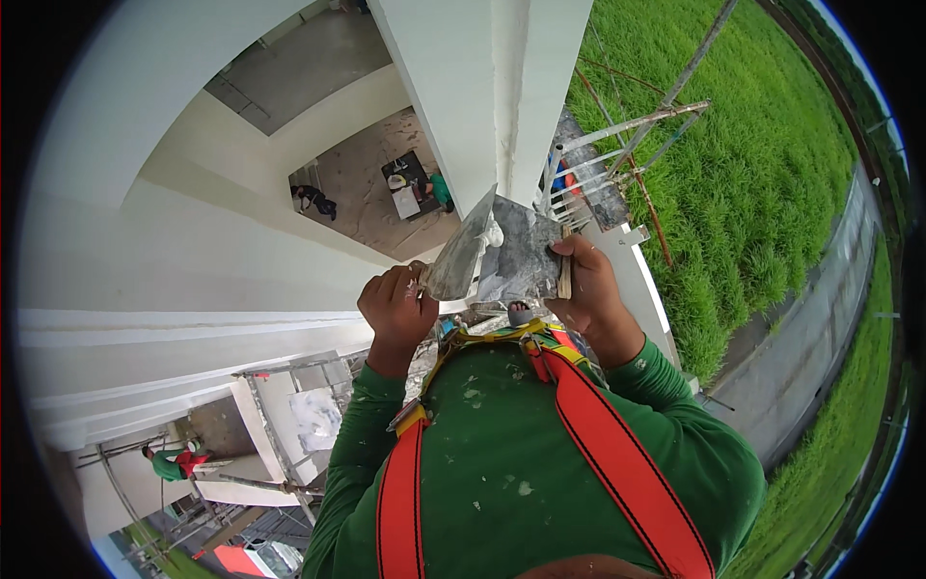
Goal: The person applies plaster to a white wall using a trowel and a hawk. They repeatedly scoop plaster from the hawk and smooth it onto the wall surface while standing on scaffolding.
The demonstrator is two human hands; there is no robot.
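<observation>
In front of my chest two metal plastering blades meet. The fingers of my left hand (397,301) are closed at the lower left end of a smooth grey scraper blade (461,253), whose handle is hidden in the grip. My right hand (590,289) grips a wider, smeared scraper (526,259) by its wooden edge (565,265), thumb on top. A dab of white putty (494,234) sits on the right scraper's face, close to the left blade's edge. White smears mark the fingers of my left hand.
A white column (482,106) rises just ahead, with white wall (212,280) on the left. Far below, people (442,191) are on a lower floor. Scaffold poles (666,111) stand at the right beside grass; another person (174,463) is on scaffolding lower left. I wear a red harness (617,454).
</observation>
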